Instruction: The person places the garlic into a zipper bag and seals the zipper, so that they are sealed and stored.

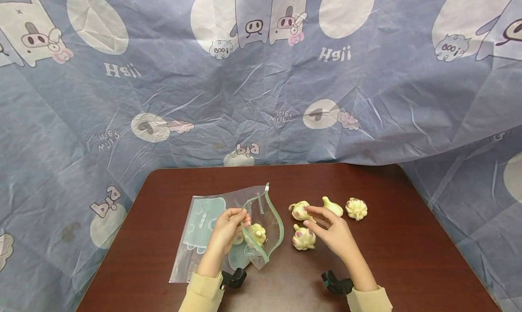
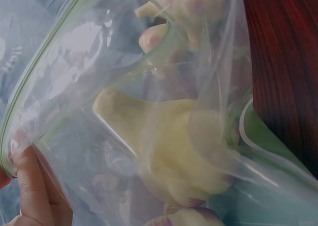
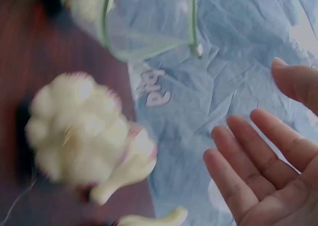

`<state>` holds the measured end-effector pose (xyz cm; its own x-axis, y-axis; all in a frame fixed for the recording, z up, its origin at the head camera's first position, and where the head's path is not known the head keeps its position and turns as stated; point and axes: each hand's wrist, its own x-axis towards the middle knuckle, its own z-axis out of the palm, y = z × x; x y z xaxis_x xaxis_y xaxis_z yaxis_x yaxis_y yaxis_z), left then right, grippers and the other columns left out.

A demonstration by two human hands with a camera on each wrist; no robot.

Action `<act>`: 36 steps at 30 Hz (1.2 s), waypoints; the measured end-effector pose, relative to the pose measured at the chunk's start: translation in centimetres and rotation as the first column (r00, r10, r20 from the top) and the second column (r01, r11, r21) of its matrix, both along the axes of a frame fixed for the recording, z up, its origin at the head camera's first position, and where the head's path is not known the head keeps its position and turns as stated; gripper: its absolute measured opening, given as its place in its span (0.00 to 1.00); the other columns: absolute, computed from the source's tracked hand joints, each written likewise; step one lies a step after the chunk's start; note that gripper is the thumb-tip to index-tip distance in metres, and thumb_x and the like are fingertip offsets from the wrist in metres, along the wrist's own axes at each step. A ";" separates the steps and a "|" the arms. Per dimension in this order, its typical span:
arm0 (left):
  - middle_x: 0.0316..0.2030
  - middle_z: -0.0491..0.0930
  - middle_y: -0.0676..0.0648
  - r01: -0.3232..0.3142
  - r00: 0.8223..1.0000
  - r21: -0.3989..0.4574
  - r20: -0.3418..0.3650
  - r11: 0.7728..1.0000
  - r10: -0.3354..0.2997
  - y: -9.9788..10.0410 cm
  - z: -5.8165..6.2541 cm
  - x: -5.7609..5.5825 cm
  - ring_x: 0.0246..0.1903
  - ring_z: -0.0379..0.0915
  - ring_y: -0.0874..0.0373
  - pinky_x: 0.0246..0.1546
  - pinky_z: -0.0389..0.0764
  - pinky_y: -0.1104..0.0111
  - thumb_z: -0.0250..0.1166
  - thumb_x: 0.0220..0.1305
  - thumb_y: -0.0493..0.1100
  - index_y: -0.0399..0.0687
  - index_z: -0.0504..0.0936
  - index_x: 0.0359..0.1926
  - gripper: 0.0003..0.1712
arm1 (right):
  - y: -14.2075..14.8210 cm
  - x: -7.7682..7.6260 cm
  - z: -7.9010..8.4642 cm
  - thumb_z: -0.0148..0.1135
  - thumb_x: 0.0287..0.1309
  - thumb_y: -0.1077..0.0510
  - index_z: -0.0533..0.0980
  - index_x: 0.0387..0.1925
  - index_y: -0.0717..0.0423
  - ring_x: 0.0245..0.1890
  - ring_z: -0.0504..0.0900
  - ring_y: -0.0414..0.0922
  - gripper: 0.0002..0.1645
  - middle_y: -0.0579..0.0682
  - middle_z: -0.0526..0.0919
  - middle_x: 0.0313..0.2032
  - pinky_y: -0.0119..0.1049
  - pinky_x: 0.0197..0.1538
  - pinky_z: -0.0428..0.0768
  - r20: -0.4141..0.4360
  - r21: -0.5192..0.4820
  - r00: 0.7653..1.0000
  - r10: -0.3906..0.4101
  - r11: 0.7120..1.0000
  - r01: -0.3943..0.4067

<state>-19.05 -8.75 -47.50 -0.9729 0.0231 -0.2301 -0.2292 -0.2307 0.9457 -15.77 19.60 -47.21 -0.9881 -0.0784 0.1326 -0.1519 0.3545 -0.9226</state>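
Observation:
My left hand [image 1: 228, 228] pinches the rim of a clear zip bag [image 1: 240, 195] with a green zip edge, and the bag's mouth gapes toward the right. Inside it lies a garlic bulb [image 1: 258, 234], seen through the film as a pale bulb [image 2: 169, 141] in the left wrist view, with part of another below. My right hand [image 1: 332, 230] hovers over the loose garlic with its fingers spread and nothing in them. Nearest to it are a purple-streaked garlic bulb [image 1: 303, 238] and a second bulb [image 1: 299, 211] partly behind the fingertips.
Farther right on the brown table [image 1: 391, 253] sit a long-necked garlic bulb [image 1: 333, 207] and a rounder bulb [image 1: 356, 208]. The bag's printed part [image 1: 204, 221] spreads flat to the left. A blue patterned cloth [image 1: 244, 99] hangs behind the table's back edge.

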 end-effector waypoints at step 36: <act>0.31 0.79 0.50 0.016 1.000 0.000 0.001 1.000 -0.016 0.0 0.3 0.3 0.31 0.79 0.67 0.36 0.83 0.81 0.59 0.70 0.35 0.29 0.69 0.48 0.13 | -0.8 0.5 -7.3 0.82 0.41 0.50 0.70 0.64 0.54 0.58 0.77 0.54 0.48 0.56 0.76 0.59 0.52 0.57 0.78 0.057 0.307 0.996 -0.066 0.951 0.045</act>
